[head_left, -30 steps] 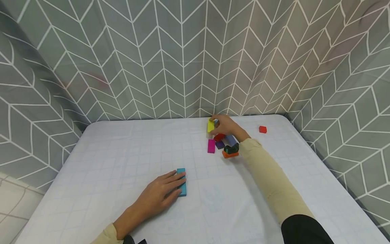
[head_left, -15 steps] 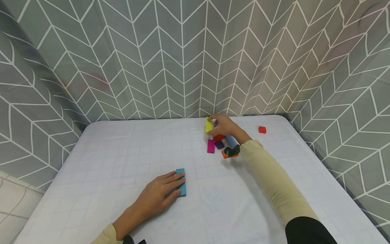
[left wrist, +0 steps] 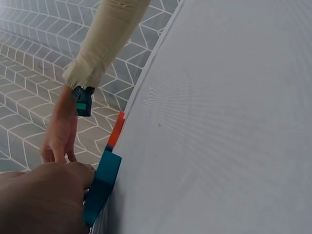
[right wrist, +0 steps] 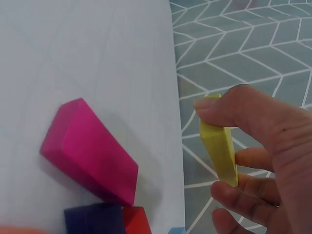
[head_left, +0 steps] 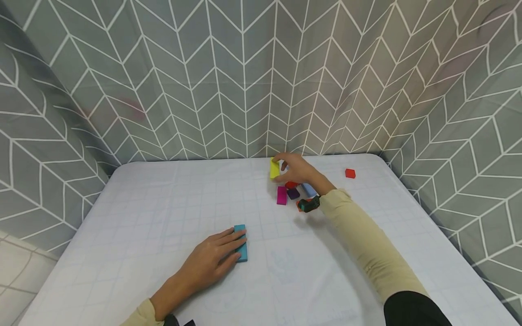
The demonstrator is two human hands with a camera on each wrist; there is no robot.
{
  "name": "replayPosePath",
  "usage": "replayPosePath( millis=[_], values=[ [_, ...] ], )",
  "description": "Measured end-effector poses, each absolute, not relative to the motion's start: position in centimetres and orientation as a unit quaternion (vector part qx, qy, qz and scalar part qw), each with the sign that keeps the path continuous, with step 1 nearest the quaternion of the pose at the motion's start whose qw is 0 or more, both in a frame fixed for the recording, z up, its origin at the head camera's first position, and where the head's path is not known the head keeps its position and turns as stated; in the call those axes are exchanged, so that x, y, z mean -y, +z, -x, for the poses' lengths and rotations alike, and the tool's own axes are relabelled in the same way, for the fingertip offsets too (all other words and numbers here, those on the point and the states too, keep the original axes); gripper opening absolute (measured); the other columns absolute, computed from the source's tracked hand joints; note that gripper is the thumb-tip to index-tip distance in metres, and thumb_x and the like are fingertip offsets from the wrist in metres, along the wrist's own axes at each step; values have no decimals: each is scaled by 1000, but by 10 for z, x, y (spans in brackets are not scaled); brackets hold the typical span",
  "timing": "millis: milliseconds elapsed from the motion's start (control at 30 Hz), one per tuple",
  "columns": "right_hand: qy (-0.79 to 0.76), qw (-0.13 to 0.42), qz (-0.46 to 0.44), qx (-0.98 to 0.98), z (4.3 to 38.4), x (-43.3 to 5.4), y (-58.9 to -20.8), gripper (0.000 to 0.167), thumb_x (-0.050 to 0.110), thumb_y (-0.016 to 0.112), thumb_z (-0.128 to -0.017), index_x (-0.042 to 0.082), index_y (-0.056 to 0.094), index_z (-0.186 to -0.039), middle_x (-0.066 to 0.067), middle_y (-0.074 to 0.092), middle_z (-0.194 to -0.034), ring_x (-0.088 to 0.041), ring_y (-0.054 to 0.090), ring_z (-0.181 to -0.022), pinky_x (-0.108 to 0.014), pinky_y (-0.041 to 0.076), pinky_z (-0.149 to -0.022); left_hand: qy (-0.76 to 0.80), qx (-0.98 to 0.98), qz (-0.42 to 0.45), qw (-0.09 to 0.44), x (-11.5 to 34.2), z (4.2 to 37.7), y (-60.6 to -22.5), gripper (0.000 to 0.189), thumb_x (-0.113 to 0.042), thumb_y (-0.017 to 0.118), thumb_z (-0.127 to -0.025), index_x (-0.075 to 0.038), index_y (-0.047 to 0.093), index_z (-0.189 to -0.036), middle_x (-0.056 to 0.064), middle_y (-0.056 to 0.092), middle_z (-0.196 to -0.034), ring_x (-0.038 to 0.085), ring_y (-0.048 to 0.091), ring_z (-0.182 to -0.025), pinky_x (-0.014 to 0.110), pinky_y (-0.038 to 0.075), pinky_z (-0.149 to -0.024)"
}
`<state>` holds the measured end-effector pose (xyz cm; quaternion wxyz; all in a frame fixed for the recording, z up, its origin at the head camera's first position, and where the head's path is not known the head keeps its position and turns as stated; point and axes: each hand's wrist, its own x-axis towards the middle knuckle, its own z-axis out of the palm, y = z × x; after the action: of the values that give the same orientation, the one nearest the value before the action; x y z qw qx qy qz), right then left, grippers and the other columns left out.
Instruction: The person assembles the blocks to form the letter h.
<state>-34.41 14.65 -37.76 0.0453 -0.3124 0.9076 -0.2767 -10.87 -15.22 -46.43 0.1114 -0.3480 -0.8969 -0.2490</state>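
The right hand has a yellow block in a narrow pinch, thumb at one end and fingertips at the other, which probably gives control of its angle and leaves its broad face uncovered; it is beyond the cluster, near the table's far edge. The left hand is spread, its fingers laid across a teal block on the table nearer the person, a light contact that seems meant to steady it. The cluster's pieces lie close together, within easy reach of the right arm. Counted by colour, eight blocks show: one yellow, one teal, one magenta, one dark purple, one pale blue, one orange mostly hidden behind the wrist camera, and two red, one in the cluster and one well apart to the right.
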Motion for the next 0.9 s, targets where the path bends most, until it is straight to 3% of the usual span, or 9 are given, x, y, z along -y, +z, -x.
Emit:
replayPosePath(
  millis=[500,900],
  values=[
    [-262,34,347,-900,329,-133,-370,65,23,90,-82,-1,62,-135,-11,63,-131,-25,64,-102,-35,55,-80,-266,888,354,128,153,110,-465,42,-25,70,-101,-9,67,-141,4,56,-151,29,50,-140,50,48,-108],
    [-261,37,354,-898,317,-121,-370,65,27,91,-82,1,64,-134,-9,64,-130,-22,63,-101,-29,56,-74,-264,891,341,138,153,108,-466,44,-24,73,-99,-5,67,-138,4,56,-151,28,52,-139,47,49,-107]
  ],
)
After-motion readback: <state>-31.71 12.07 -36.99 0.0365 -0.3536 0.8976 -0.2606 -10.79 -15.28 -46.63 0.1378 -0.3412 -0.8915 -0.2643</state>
